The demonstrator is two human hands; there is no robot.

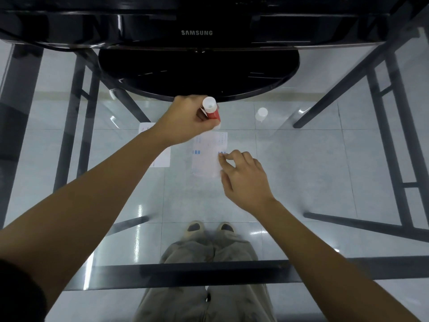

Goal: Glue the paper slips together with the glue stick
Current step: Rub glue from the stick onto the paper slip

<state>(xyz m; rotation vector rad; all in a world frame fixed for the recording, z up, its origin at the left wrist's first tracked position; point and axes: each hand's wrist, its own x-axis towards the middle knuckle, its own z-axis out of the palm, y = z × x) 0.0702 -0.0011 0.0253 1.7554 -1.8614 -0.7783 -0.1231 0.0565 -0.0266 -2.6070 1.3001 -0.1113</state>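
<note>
Glass makes up the desk [301, 173], so the tiled floor [301, 140] and my own legs show through it. Biggest thing on it is the black monitor [196, 24], whose round stand [197, 73] I'll take as the mark for everything else.

Just on my side of that stand lies the paper slip [206, 156] I'm working on, its long axis running from the stand back towards me. A second slip [162, 156] lies to the left of it, partly under my forearm.

My left hand [185, 119] is right at the stand's near rim, its fingers [204, 123] wrapped round the glue stick [212, 111]. The stick stands almost upright, white end up, working end down at the slip's far edge. My right hand [243, 177] is further from the stand, fingertips spread narrowly and pressing the slip's right edge flat, gripping nothing.

So the left hand is the nearer one to the work. I reckon the stroke should come down the slip's length, away from the stand.

What looks like the white cap [261, 114] sits right of the stick, near the stand's rim.
</note>
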